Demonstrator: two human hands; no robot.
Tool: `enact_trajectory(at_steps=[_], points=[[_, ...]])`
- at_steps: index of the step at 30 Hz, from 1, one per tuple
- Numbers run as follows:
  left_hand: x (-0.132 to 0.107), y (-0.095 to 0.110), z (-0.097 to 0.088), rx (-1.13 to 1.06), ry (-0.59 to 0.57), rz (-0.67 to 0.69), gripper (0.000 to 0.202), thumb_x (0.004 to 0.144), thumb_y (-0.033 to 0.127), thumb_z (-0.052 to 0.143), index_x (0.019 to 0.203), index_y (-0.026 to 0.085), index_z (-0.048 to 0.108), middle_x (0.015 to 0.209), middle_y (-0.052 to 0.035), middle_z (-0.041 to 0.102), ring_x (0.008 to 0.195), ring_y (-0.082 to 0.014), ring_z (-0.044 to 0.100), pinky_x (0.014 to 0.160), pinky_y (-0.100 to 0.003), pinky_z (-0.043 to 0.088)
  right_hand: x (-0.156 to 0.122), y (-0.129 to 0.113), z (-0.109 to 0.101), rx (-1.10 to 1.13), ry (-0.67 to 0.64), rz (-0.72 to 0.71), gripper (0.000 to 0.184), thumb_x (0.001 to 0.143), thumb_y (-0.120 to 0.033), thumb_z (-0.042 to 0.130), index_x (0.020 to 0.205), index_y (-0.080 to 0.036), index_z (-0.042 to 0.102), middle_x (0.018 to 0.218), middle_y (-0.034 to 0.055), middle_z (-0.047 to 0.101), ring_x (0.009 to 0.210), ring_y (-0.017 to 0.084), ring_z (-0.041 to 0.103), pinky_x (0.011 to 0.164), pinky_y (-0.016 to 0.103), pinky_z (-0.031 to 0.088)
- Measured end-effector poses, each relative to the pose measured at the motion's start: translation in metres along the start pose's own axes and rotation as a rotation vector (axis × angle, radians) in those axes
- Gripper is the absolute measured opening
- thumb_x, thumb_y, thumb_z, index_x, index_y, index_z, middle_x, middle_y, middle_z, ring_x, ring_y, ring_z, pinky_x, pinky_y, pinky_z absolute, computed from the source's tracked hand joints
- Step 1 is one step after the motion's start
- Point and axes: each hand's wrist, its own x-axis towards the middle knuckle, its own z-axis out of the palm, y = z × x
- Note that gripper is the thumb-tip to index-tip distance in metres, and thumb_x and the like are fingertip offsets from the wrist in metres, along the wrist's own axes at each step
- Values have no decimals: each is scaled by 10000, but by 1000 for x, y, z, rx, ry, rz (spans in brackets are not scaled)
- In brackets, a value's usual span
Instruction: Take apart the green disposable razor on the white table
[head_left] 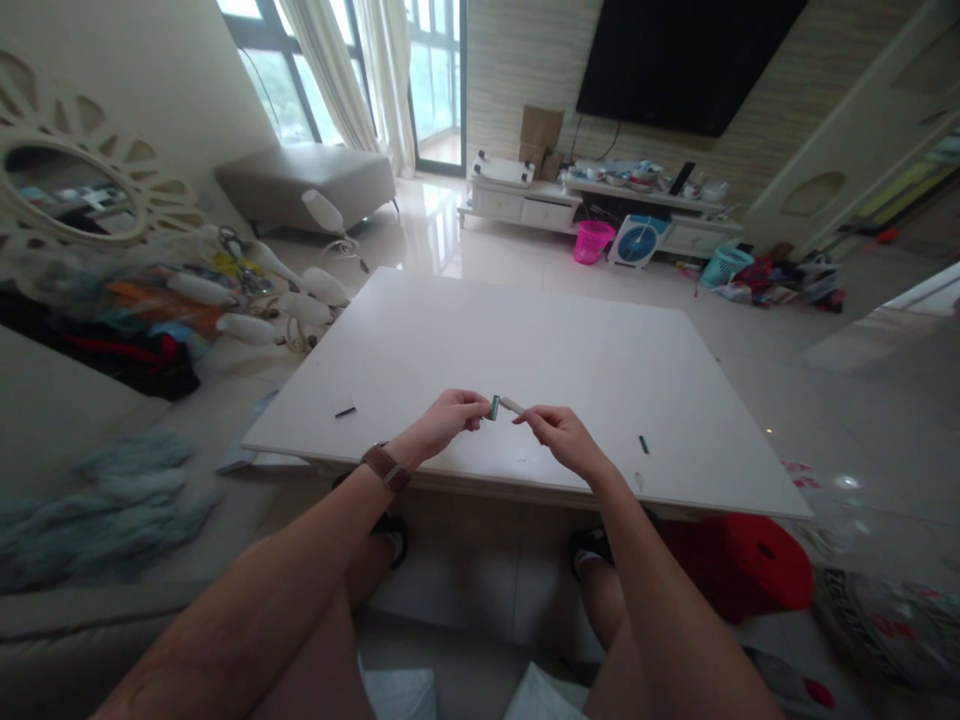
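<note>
Over the near part of the white table (525,340), my two hands meet at what looks like a small razor. Its green-edged head (494,408) is pinched between the thumb and fingers of my left hand (454,412), which wears a brown watch strap at the wrist. My right hand (559,432) grips the pale handle (511,404), angled up toward the head. Whether head and handle are joined is too small to tell. A short black strip (345,412) lies to the left, and a dark green strip (643,444) to the right, near a small clear piece (639,480).
A lamp with white shades (300,308) stands by the table's left edge. Beyond the table are a pink basket (593,243), a blue-and-white fan (638,241) and a low cabinet (498,203). A red stool-like object (757,565) sits near the right front corner.
</note>
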Motion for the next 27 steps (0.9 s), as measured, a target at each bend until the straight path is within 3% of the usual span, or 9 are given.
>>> enact_trajectory(at_steps=[2,6,10,11,14,15,20,25,27], points=[[1,0,0,1,1,7,187,688,313,729,676,132,681,591,-2,544,569,-98,436,578,-268,313,1,0,0,-35,33,-3,461,922,-516,492,953,-158,780,558,-30,462,544,118,384,528,256,271],[1,0,2,13,25,14,179,687,300,724,672,129,670,587,0,544,575,-97,441,586,-262,325,0,0,-2,-32,-209,36,462,902,-529,525,883,-148,784,526,-39,416,516,106,334,509,257,246],[0,0,2,-2,-5,-4,201,694,314,729,701,121,673,605,7,548,582,-89,444,599,-256,332,0,2,-3,-46,85,0,476,936,-523,474,937,-148,768,546,-35,428,541,114,348,529,263,253],[-1,1,2,-11,-12,-4,203,697,315,728,702,120,671,604,10,544,584,-87,444,601,-254,333,0,3,-3,-95,72,5,452,931,-505,491,928,-150,771,561,-28,463,550,115,368,536,265,257],[0,1,2,-40,-7,5,190,692,299,731,692,122,660,605,11,543,586,-87,448,607,-252,338,-1,6,-1,-203,-180,50,402,903,-473,545,851,-152,782,561,-18,513,548,115,392,542,269,263],[0,1,2,-40,3,6,186,693,294,730,692,122,660,607,10,546,584,-86,450,607,-252,341,0,7,-1,-206,-198,54,409,903,-475,543,837,-150,781,552,-20,504,544,115,388,542,270,262],[1,0,1,2,8,-17,170,719,280,714,705,118,667,631,2,569,579,-84,457,597,-250,345,1,3,0,-103,141,-20,446,935,-500,488,934,-152,767,559,-38,431,546,113,349,539,268,246],[1,-1,1,18,26,-10,147,725,260,698,695,120,665,601,12,549,572,-82,454,588,-243,343,-2,-3,3,-148,-192,3,390,918,-452,532,830,-157,771,547,-37,452,541,108,368,542,263,258],[1,0,1,13,27,-12,145,722,258,698,694,119,667,612,6,559,576,-83,461,589,-242,348,-3,-4,3,-141,-163,-1,394,921,-454,529,821,-156,765,542,-40,436,539,108,366,541,264,257]])
